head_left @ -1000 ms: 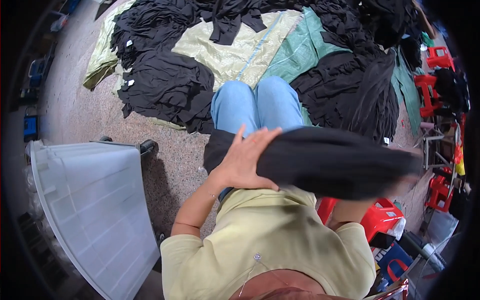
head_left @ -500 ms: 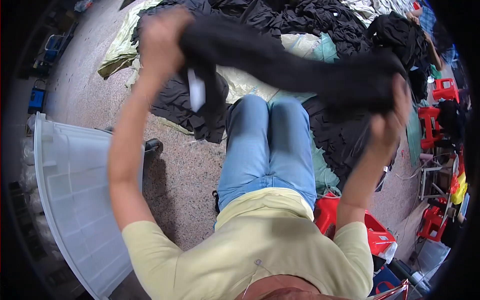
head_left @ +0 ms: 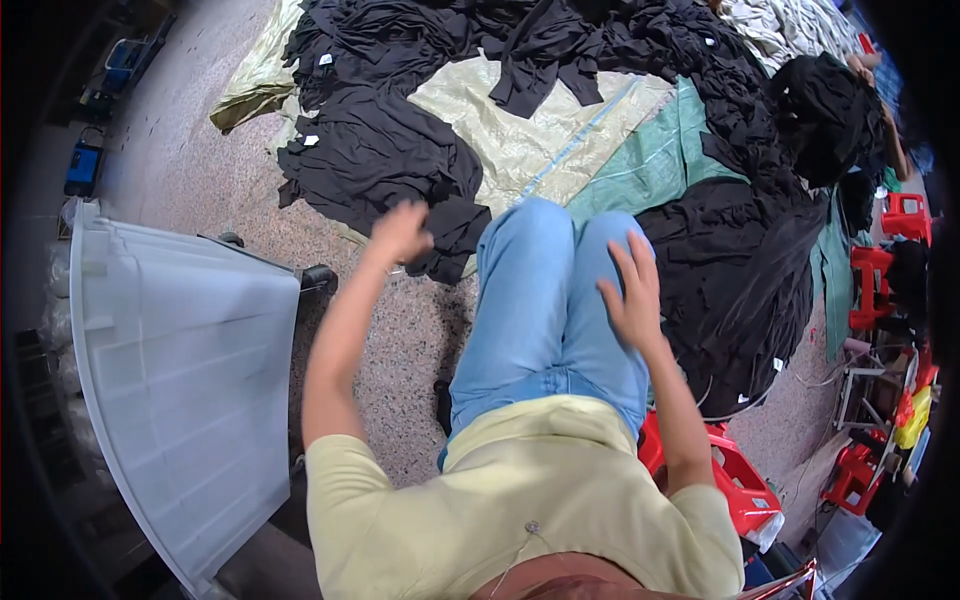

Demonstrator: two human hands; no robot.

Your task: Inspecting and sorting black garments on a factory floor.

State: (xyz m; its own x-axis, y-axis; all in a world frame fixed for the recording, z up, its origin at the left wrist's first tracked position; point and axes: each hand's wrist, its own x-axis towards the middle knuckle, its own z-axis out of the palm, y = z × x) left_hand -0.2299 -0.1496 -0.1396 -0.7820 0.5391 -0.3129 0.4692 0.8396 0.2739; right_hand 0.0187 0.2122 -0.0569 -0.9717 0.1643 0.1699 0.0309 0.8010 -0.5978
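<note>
My right hand [head_left: 632, 290] is over my right knee, fingers spread, holding nothing. My left hand [head_left: 402, 238] is in the air at the near edge of a heap of black garments [head_left: 385, 150], left of my knees. Motion smears its fingers, so I cannot make out whether they grip anything. Small white labels show on that heap. Another pile of black garments [head_left: 735, 280] lies to the right of my legs. Beyond my knees a pale yellow woven sheet [head_left: 480, 130] and a green one [head_left: 650, 160] are spread on the floor, with black cloth across their far edge.
A large white plastic bin [head_left: 190, 370] on wheels stands close at my left. Beside my right hip is a red plastic stool [head_left: 735, 480]; more red stools [head_left: 870, 285] line the right side. At the far right a person's arm [head_left: 893, 145] is next to bundled black cloth [head_left: 825, 115].
The black garment stretched between my raised hands is out of them. Both hands have come down, the right over my knee and the left by the left heap.
</note>
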